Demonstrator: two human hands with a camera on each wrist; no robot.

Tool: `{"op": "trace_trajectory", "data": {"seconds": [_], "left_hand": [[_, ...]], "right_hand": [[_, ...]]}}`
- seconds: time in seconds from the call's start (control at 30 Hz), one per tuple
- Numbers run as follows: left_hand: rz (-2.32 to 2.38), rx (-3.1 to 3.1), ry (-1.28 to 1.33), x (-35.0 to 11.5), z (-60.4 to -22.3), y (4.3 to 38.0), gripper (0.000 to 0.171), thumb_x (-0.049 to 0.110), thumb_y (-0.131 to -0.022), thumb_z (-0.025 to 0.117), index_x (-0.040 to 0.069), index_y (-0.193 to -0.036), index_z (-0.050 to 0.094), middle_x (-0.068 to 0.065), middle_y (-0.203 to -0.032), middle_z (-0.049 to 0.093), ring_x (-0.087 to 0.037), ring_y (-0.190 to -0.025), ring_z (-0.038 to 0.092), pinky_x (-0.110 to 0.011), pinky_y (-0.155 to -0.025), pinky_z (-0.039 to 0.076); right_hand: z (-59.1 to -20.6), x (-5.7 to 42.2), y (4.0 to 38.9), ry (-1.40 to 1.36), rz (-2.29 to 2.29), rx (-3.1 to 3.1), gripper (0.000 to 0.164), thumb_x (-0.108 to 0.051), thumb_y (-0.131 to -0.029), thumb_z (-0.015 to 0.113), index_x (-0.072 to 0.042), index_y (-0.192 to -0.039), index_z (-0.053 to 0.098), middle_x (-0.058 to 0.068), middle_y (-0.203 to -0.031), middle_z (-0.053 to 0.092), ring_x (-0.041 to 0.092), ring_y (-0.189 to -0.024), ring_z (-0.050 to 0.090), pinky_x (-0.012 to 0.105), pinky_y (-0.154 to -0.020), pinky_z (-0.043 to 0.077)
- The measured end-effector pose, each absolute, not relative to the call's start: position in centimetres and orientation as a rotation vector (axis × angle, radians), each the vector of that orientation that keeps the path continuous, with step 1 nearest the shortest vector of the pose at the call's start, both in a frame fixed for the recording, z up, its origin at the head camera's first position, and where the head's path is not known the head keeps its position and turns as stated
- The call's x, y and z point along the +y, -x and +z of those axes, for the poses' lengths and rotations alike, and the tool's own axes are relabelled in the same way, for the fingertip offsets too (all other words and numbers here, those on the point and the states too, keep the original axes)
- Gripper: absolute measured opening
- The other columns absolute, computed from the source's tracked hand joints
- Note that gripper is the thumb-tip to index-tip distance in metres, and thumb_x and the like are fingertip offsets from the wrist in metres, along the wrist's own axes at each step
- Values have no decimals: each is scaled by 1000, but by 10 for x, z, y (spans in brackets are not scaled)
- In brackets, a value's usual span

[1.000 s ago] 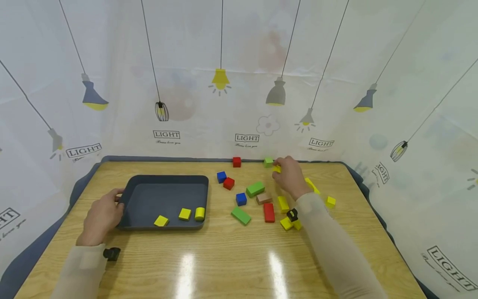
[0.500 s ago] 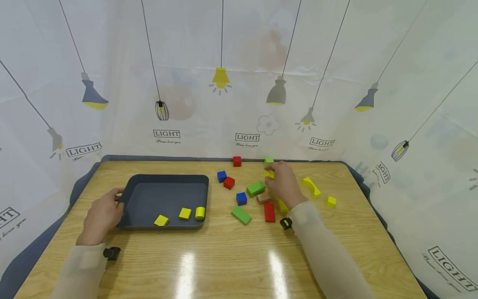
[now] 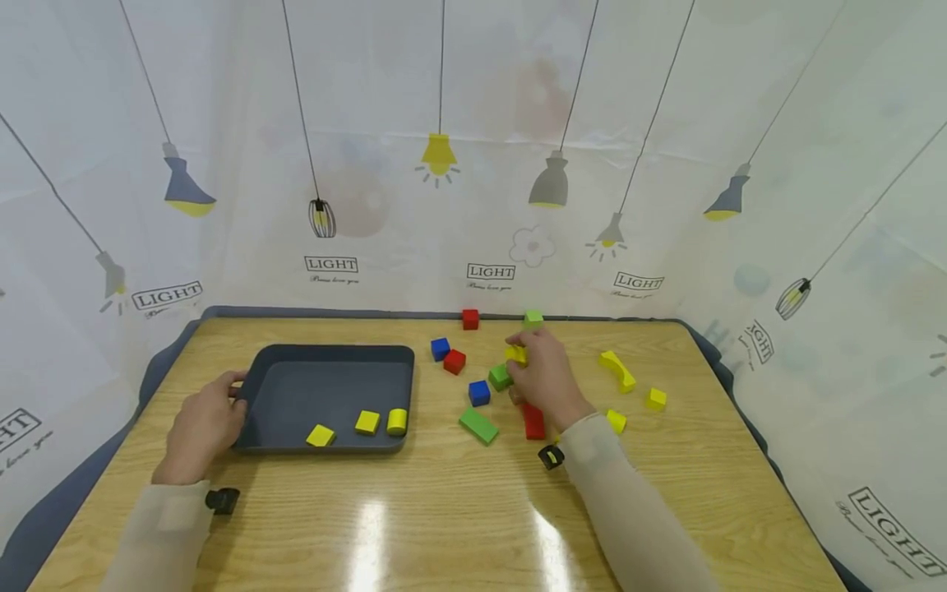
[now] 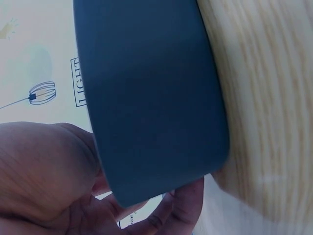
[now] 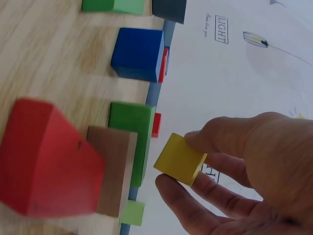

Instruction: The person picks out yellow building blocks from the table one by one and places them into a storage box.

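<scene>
My right hand (image 3: pixel 543 372) pinches a small yellow block (image 5: pixel 181 159) between thumb and fingertips, held up over the loose blocks right of the table's middle. Close by that hand are a green block (image 3: pixel 500 377), a tan wooden block (image 5: pixel 112 169) and a red block (image 3: pixel 533 422), each partly covered by it in the head view. My left hand (image 3: pixel 205 423) grips the left side of a dark grey tray (image 3: pixel 318 386); its fingers curl round the wall in the left wrist view. Two yellow blocks (image 3: pixel 367 423) and a yellow cylinder (image 3: pixel 397 422) lie along the tray's near side.
Left of the right hand lie blue cubes (image 3: pixel 479 393), red cubes (image 3: pixel 455 362) and a long green block (image 3: pixel 478 426). A light green cube (image 3: pixel 533 319) stands at the back edge. Rightward are a yellow arch (image 3: pixel 617 372), a yellow cube (image 3: pixel 656 399) and another yellow piece (image 3: pixel 616 421).
My right hand has moved left and nearer to me with the yellow block, away from the light green cube. The left hand and the tray stay where they were.
</scene>
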State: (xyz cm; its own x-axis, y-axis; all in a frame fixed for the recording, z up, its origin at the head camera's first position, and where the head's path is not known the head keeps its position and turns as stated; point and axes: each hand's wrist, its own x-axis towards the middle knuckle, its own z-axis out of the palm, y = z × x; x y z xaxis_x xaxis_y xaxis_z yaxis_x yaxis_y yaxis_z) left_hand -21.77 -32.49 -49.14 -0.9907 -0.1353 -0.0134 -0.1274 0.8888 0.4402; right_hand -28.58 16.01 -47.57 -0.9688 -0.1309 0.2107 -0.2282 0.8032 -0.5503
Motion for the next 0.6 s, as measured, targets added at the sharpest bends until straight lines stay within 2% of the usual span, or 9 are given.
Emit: {"op": "trace_trajectory", "data": {"seconds": [0.27,0.43,0.6], "left_hand": [[-707,-3055,-230,-326,-491,218,51,8,-100,52,1,-149,40,-29,-133,55,-45,-100,60,-44,-62,48],[-716,-3058,-219,-325,-489,218,50,9,-101,51,1,-149,40,-29,-134,54,-45,-100,60,-44,-62,48],[-704,-3043,-203,-325,-490,219,50,9,-100,51,1,-148,42,-29,-133,55,-45,-99,61,-44,-62,48]], "right_hand": [[-478,141,281,-384,832,-2783,36,-10,-87,78,-9,-122,68,5,-118,59,21,-103,57,34,-89,52],[-478,131,279,-413,850,-2769,34,-12,-89,76,-9,-122,69,3,-117,60,22,-105,58,33,-89,52],[-475,121,276,-405,889,-2773,33,-13,-89,77,-13,-121,69,1,-118,59,18,-103,58,30,-87,53]]}}
